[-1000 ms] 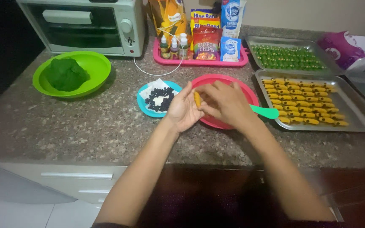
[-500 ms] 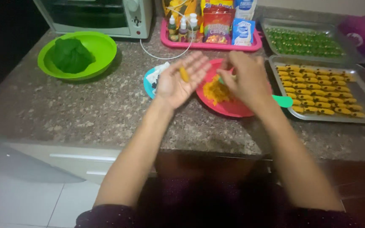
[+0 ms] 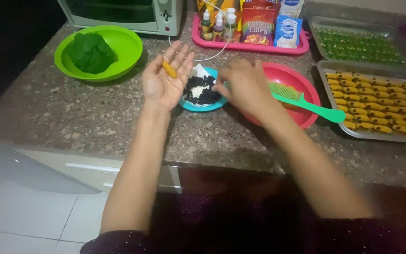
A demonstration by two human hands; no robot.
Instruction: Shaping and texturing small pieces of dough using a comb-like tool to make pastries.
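Reaching R hand (image 3: 241,87) into blue bowl (image 3: 202,106)

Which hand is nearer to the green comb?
Right. The right hand is just beside the green comb, over the red bowl's left rim. The left hand is farther left, past the blue dish.

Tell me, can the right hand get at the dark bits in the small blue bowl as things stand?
Probably yes. The right hand is already at the rim of the small blue bowl, fingers over the dark bits, with nothing covering them. The left hand is beside it, palm up, holding a small orange piece.
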